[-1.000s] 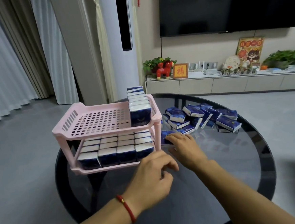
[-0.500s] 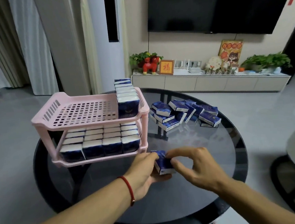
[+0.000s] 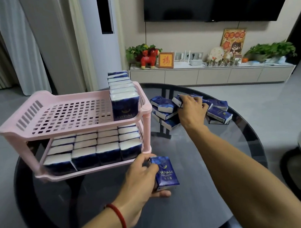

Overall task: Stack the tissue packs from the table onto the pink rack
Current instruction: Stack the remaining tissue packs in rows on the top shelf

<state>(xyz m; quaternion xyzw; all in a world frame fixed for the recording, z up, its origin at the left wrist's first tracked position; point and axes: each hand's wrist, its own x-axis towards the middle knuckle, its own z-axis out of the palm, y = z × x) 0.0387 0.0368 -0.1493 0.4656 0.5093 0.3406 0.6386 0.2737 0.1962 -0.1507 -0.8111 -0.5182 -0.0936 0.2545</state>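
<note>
The two-tier pink plastic rack (image 3: 70, 109) is standing on the left of the round dark glass bench (image 3: 198, 209). A row of blue tissue packs (image 3: 124, 98) is sitting along its upper tier's right side; more packs (image 3: 87, 151) are filling the lower tier. A loose pile of packs (image 3: 218, 111) is lying right of the rack.

One head-worn view, looking forward and down over the round glass surface (image 3: 215, 189).

It sits close above both forearms, wide-angle, so the edges bend. The pink rack (image 3: 70, 118) fills the left, the loose pile of packs (image 3: 218, 112) lies further out at centre-right, and the TV wall closes off the far end.
</note>
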